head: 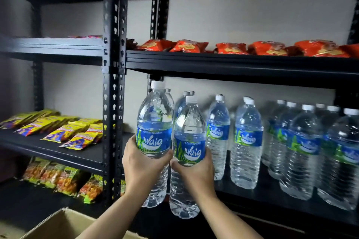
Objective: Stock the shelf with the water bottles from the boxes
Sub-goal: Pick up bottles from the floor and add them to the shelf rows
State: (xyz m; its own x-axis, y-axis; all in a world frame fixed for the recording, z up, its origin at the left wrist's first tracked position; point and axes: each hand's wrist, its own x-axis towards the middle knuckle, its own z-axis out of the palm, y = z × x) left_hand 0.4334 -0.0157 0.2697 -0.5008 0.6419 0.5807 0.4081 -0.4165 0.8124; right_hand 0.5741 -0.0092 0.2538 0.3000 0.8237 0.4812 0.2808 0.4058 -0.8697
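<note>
- Gripping a clear plastic water bottle with a blue label (154,122), the left hand (139,163) curls its fingers round the lower label band. The right hand (196,174) wraps a second, identical bottle (189,137) the same way.
- Both bottles are held in the air just right of the perforated black metal upright (113,83), side by side and close together. They sit in front of the black shelf board (272,198) that runs rightward from that upright.
- Filled nearly to the neck, each bottle should feel heavy. The thin ribbed walls will likely give under a squeeze and the label film may be slick, so a mid-body hold looks sound.
- Each bottle's long axis runs near vertical, white cap up and base down.
- Further right of the upright, a row of matching bottles (246,141) stands cap-up on the board. The front space nearest the upright seems free, though partly hidden.
- An open brown cardboard box (64,221) sits below and left of the upright.
</note>
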